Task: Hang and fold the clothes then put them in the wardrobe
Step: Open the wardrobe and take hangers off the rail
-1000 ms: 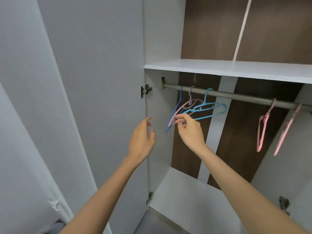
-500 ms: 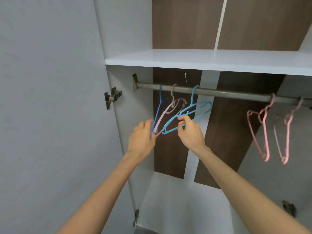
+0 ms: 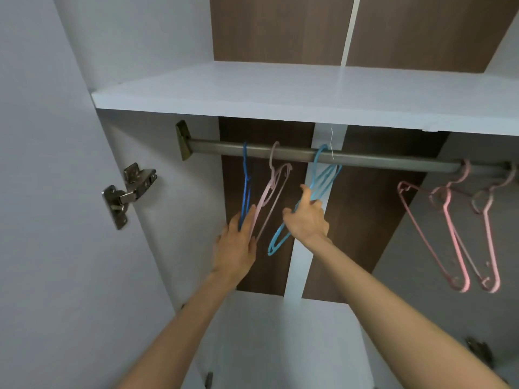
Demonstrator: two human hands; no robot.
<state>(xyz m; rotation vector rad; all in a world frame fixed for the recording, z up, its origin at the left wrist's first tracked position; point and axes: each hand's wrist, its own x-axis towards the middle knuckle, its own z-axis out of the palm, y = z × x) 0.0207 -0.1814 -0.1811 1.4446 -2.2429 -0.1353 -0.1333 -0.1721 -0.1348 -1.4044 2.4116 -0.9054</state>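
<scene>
You're facing a home wardrobe [image 3: 174, 234]: white shelf [image 3: 280, 91] over metal rail [image 3: 379, 161], plastic hangers [image 3: 456, 234] hooked on, door hinge [image 3: 129, 192] left.

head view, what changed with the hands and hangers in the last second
The left hand reached in from mid-air; its straight fingers now touch the dark blue hanger and the pale pink hanger. The right hand swung the light blue hanger down steeper, apart from those two. Unchanged: the right hand's grip on it, all three hooks on the rail, two pink hangers farther right.
</scene>
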